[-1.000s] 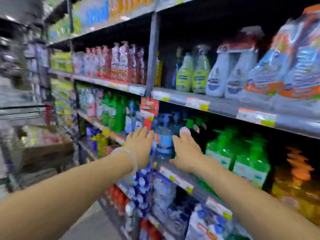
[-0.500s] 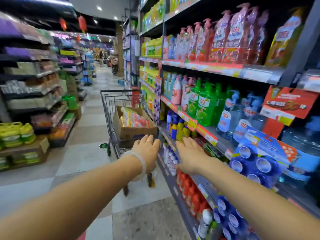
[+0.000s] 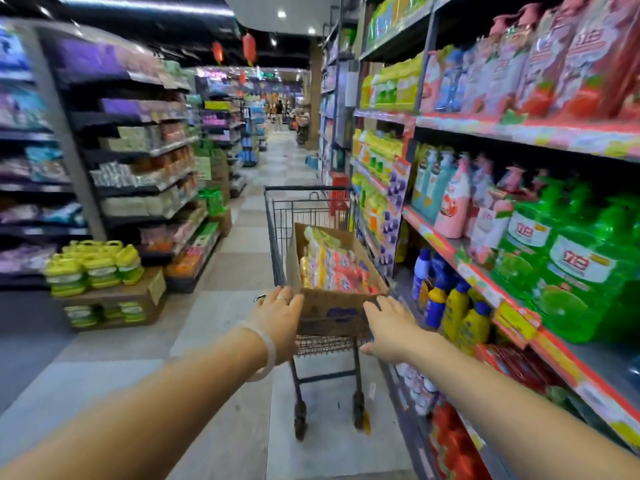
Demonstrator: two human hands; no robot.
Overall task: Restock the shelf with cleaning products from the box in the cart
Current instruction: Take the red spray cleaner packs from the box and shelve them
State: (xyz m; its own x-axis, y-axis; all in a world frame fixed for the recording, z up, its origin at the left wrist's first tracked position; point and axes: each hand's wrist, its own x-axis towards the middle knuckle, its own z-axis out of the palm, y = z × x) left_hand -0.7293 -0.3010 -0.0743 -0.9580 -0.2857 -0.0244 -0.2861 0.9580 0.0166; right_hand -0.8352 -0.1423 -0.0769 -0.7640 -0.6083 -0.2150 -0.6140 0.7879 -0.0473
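Supermarket aisle, viewed lengthwise toward 12 o'clock.

Floor (image 3: 114,386): large pale grey and beige tiles laid in a checker pattern, running to the far end of the aisle. Dark shelving units (image 3: 104,168) line the 9 o'clock side, stocked with blurred packaged goods. A low cardboard display (image 3: 138,296) at 8 o'clock carries yellow-green jugs (image 3: 93,265). Ceiling (image 3: 173,39) is dark, with a long light strip (image 3: 138,5) at 11 o'clock and recessed spotlights (image 3: 281,14) near 12 o'clock. Red lanterns (image 3: 249,48) hang over the aisle. A square pillar (image 3: 315,95) stands at 1 o'clock.
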